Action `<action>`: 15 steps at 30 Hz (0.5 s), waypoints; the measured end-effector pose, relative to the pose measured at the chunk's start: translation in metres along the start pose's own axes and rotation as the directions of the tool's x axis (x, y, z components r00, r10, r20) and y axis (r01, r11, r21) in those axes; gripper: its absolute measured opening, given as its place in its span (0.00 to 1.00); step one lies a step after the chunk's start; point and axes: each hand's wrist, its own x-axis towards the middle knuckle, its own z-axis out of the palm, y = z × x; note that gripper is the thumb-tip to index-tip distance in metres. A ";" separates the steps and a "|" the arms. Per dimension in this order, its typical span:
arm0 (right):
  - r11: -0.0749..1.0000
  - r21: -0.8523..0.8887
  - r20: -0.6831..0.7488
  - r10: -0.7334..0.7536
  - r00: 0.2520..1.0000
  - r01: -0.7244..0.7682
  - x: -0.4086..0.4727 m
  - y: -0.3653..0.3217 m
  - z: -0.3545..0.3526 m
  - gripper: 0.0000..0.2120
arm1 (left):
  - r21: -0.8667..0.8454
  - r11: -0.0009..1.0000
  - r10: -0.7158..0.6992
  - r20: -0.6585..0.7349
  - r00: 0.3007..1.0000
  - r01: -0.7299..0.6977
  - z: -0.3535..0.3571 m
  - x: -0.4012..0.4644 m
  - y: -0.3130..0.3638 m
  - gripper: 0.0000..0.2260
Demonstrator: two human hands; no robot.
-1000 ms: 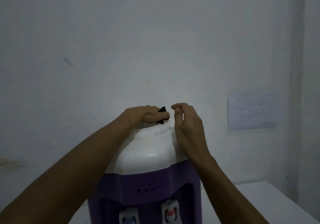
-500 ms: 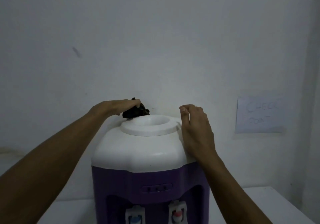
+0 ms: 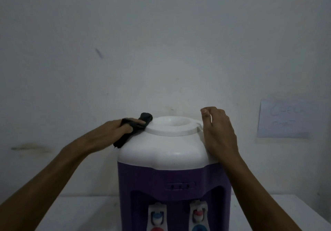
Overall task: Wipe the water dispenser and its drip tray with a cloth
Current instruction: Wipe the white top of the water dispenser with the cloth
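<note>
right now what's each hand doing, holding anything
Left hand: closed on the dark cloth, at the dispenser top's left edge.
Right hand: open, empty, against the dispenser's right side.

Cloth (image 3: 132, 129) against dispenser (image 3: 166, 152) top

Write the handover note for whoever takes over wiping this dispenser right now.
Left hand: holds the dark cloth against the left shoulder of the water dispenser, beside its white top ring.
Right hand: empty, resting on the dispenser's right shoulder.
Done: cannot tell from this view.
Left: purple front, the two taps, and the drip tray, which is out of view.
</note>
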 end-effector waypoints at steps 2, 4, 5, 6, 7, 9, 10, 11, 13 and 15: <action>1.000 -0.007 0.001 0.006 1.000 -0.006 0.000 -0.001 0.001 0.14 | -0.018 0.996 0.085 0.004 0.996 -0.085 0.006 -0.010 0.001 0.17; 1.000 -0.017 0.003 0.012 1.000 -0.012 0.000 -0.001 0.001 0.14 | 0.006 0.992 0.129 -0.001 0.992 -0.129 0.010 -0.012 0.006 0.18; 1.000 -0.020 0.003 0.014 1.000 -0.014 0.000 -0.001 0.001 0.15 | 0.020 0.989 0.146 0.002 0.989 -0.146 0.012 -0.012 0.008 0.19; 1.000 -0.022 0.003 0.016 1.000 -0.016 0.000 -0.001 0.001 0.15 | 0.041 0.985 0.169 0.004 0.986 -0.169 0.013 -0.011 0.011 0.19; 1.000 -0.020 0.002 0.017 1.000 -0.017 0.000 0.000 0.001 0.15 | 0.063 0.978 0.197 0.007 0.980 -0.197 0.016 -0.011 0.014 0.19; 1.000 -0.007 0.000 0.014 1.000 -0.014 0.000 0.000 0.002 0.14 | 0.078 0.963 0.256 0.020 0.967 -0.256 0.023 -0.012 0.024 0.20; 1.000 -0.001 0.001 0.011 1.000 -0.011 0.000 0.001 0.002 0.14 | 0.073 0.953 0.292 0.037 0.956 -0.294 0.027 -0.013 0.031 0.20; 1.000 0.006 0.002 0.010 1.000 -0.010 0.000 0.001 0.003 0.13 | 0.080 0.940 0.327 0.064 0.943 -0.332 0.031 -0.014 0.039 0.20; 1.000 0.022 0.000 0.009 1.000 -0.009 0.000 0.000 0.003 0.13 | 0.151 0.901 0.390 0.122 0.912 -0.406 0.041 -0.010 0.057 0.21; 0.999 0.049 -0.003 0.020 1.000 -0.020 0.001 0.000 0.002 0.13 | 0.245 0.849 0.437 0.171 0.883 -0.468 0.052 -0.002 0.075 0.22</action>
